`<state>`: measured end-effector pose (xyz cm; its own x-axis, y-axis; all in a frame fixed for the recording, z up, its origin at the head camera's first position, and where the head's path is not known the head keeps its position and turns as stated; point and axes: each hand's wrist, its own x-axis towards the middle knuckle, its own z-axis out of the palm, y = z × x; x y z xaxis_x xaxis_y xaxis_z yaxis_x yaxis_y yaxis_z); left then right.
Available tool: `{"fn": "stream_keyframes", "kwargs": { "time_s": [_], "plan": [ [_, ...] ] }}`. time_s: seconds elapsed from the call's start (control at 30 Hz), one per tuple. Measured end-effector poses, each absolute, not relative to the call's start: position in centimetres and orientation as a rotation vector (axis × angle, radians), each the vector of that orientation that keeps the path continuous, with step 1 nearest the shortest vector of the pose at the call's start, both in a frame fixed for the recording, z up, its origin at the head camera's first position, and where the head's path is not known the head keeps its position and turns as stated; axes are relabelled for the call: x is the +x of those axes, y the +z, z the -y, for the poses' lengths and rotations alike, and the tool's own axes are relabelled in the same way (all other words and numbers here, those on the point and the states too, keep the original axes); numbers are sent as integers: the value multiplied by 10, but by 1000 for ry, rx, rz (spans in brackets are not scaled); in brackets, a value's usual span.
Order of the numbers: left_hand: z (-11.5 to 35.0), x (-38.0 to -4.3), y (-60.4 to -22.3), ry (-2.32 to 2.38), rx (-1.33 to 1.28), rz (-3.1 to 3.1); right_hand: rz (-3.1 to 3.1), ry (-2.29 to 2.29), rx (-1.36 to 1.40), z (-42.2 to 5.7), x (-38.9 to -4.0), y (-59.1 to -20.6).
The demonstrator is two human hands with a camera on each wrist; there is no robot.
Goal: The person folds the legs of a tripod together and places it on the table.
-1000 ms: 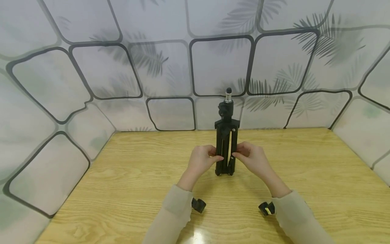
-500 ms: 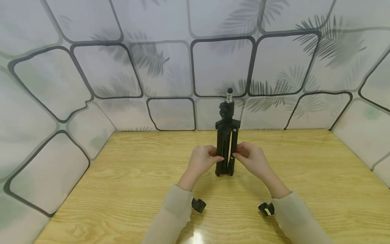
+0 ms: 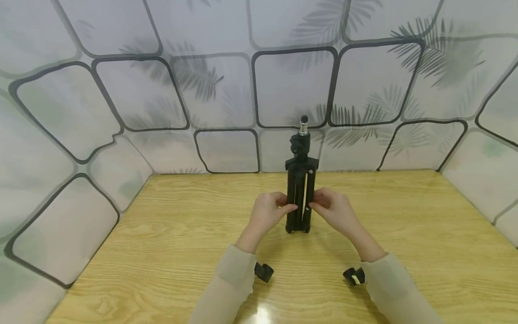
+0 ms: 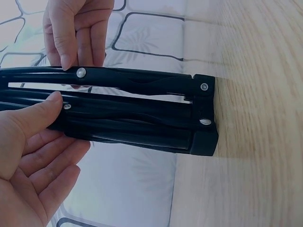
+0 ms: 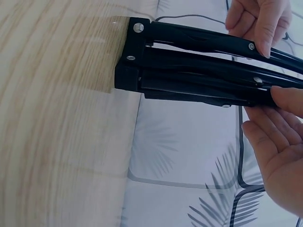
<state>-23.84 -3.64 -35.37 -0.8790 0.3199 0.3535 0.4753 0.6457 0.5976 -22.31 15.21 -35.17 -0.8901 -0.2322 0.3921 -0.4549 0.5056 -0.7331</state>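
A folded black tripod stand (image 3: 300,175) with a silver stud at its top stands upright in the middle of the head view. From the left, my left hand (image 3: 268,210) pinches one leg, thumb in front and fingers behind. My right hand (image 3: 333,209) pinches the leg on the other side in the same way. Both wrist views show the stand's lower legs (image 4: 142,104) lying close together, with rivets along them. Its foot end (image 5: 130,56) meets the wooden surface.
The wooden table (image 3: 182,216) spreads out around the stand. A pale wall covering (image 3: 218,90) with dark outlines and leaf prints rises behind and at both sides. Small black wrist devices (image 3: 264,272) show beside the sleeves.
Both hands keep their hold on the tripod stand, which stays in place. Only slight shifts of the whole view show.
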Motion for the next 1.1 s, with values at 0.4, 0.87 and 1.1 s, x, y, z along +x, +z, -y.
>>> {"fn": "stream_keyframes", "kwargs": {
  "time_s": [0.4, 0.87, 1.1],
  "plan": [
    [37, -238, -353, -1162, -615, 2582, 2528, 1326, 574, -154, -222, -349],
    [36, -240, -356, -1252, -590, 2507, 2574, 1336, 568, -154, -220, -345],
    [35, -240, -355, -1213, -601, 2508, 2569, 1368, 597, -157, -218, -343]
  ]
}}
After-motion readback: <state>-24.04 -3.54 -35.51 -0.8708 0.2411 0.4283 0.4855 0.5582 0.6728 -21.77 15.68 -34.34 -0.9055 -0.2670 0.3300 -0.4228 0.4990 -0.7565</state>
